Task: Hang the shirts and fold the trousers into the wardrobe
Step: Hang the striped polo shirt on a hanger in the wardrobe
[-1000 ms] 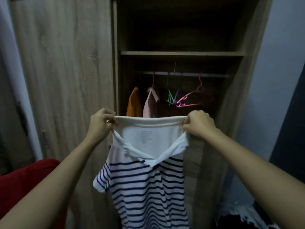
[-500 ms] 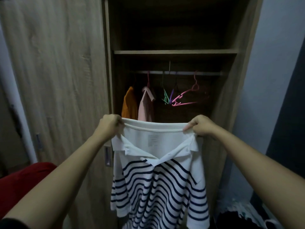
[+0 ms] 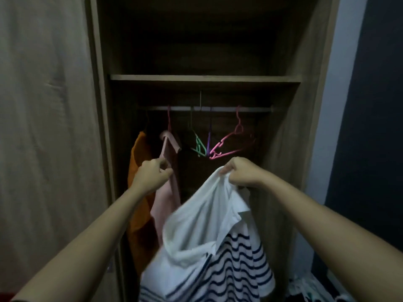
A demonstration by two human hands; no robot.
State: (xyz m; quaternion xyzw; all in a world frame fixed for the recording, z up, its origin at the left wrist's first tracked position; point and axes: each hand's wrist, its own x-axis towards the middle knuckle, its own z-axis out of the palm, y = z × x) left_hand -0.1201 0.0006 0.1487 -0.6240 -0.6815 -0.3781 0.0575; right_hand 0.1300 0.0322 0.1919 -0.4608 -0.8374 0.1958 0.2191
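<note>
The left hand (image 3: 152,177) has let go of the striped shirt (image 3: 207,236) and now sits with curled fingers in front of the hanging pink shirt (image 3: 168,192); whether it touches that shirt cannot be told. The right hand (image 3: 244,173) alone now grips the striped shirt by its white upper edge, so the cloth, earlier stretched flat between both hands, hangs bunched and sagging to the left. The view has moved nearer the open wardrobe (image 3: 205,77)

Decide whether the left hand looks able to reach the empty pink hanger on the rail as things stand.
Probably yes. The left hand holds none of the striped shirt, and nothing blocks the way between it and the pink hanger, up and to its right.
</note>
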